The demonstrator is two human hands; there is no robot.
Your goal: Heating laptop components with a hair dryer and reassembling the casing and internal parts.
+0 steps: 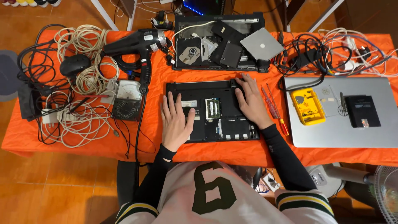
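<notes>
I see my left hand (pixel 176 120) lying flat and open on the upturned black laptop (pixel 212 112) near the counter's (pixel 248 155) front edge; my right hand (pixel 251 101) presses open-fingered on its far right corner; red screwdrivers (pixel 273 108) lie just beside.

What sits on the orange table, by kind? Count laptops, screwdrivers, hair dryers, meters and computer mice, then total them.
Laptops, two black and opened, one silver and closed: 3
Red-handled screwdrivers: 2
Black hair dryer: 1
Grey analog dial meter: 1
Black computer mouse: 1
Total: 8
</notes>
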